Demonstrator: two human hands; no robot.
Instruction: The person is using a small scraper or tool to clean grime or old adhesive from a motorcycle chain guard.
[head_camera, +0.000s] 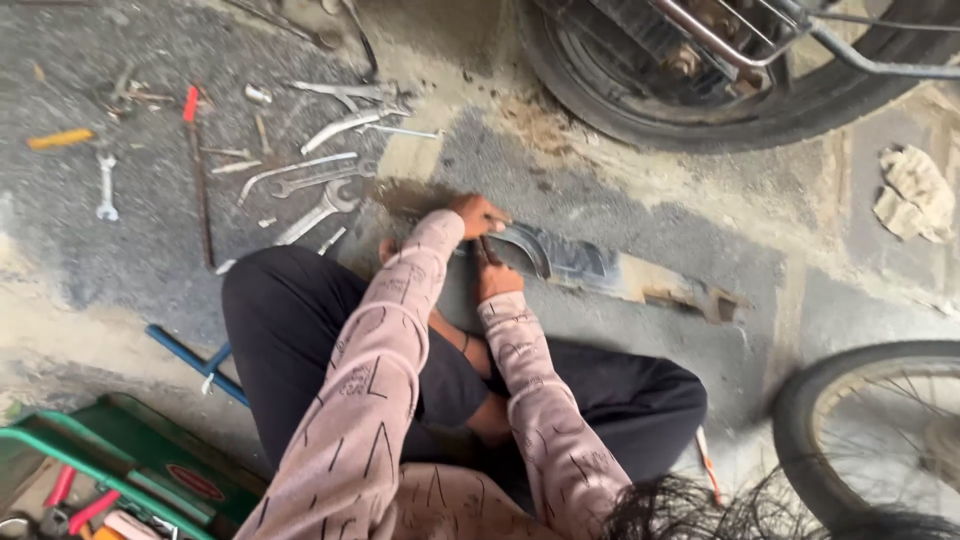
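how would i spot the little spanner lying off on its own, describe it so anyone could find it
Start at the scatter of long spanners on the concrete floor, upper left. Go left past the thin rod with a red tip. The small spanner lies alone there, short, pale and upright, below an orange-yellow stick.

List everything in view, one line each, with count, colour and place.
Curved mudguard: one, dark grey, on the floor under both hands.
Spanners: several, silver, scattered top left.
Lone spanner: one, silver, far left.
Red-tipped rod: one, dark, left of the spanners.
Motorcycle wheel: one, black, top.
Spoked wheel: one, black tyre, bottom right.
Rag: one, beige, right edge.
Toolbox: one, green, bottom left.
Left hand: on the mudguard's near end.
Right hand: on the mudguard beside it.
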